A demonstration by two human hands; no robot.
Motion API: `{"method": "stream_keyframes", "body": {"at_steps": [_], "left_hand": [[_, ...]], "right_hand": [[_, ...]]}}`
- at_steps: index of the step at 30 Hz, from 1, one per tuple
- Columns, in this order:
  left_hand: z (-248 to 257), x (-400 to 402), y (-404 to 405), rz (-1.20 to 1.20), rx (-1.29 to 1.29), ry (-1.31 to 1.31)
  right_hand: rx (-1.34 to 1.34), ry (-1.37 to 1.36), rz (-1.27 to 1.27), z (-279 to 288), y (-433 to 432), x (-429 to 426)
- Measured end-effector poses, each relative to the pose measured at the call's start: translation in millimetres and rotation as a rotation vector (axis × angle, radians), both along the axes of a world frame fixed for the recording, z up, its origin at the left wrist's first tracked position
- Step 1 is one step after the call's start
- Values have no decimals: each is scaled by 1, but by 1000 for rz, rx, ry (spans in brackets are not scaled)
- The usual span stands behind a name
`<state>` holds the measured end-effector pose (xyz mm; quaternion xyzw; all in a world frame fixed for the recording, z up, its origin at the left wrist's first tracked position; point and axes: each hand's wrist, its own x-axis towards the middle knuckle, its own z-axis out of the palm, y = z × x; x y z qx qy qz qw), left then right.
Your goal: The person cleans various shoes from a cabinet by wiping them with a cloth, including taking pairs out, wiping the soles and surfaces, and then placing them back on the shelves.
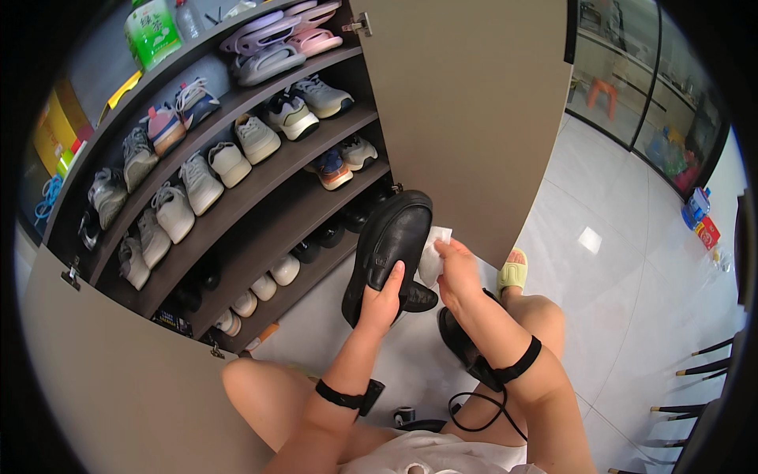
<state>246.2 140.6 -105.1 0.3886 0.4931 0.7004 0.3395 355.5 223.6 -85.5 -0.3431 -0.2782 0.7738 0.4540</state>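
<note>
My left hand (384,299) grips a black leather shoe (398,237) near its opening, thumb on the upper, toe pointing up and away. Pinched in the fingers of my right hand (459,269) is a white wipe or tissue (431,263), which hangs beside the right edge of the shoe. Whether the wipe touches the leather cannot be told. Another dark shoe (459,338) lies lower down, partly behind my right forearm. A black strap goes round each forearm.
An open shoe cabinet (249,195) with rows of shoes stands ahead and left, its door (456,118) swung out to the right. Slippers (269,35) fill the top shelf. A green bottle (153,35) stands on the cabinet. Chair legs (681,409) reach in at the right; a black cable (479,426) loops near my lap.
</note>
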Motion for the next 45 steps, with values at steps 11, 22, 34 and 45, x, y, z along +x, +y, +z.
{"method": "stream_keyframes", "body": {"at_steps": [11, 22, 34, 45], "left_hand": [[109, -83, -17, -129, -586, 1023], [44, -84, -9, -300, -387, 1560], [35, -115, -19, -393, -462, 1385], [24, -102, -24, -612, -489, 851]], "right_hand": [[236, 174, -284, 20, 42, 4], [791, -226, 9, -5, -14, -57], [1189, -615, 220, 8, -2, -49], [1365, -365, 511, 16, -38, -72]]}}
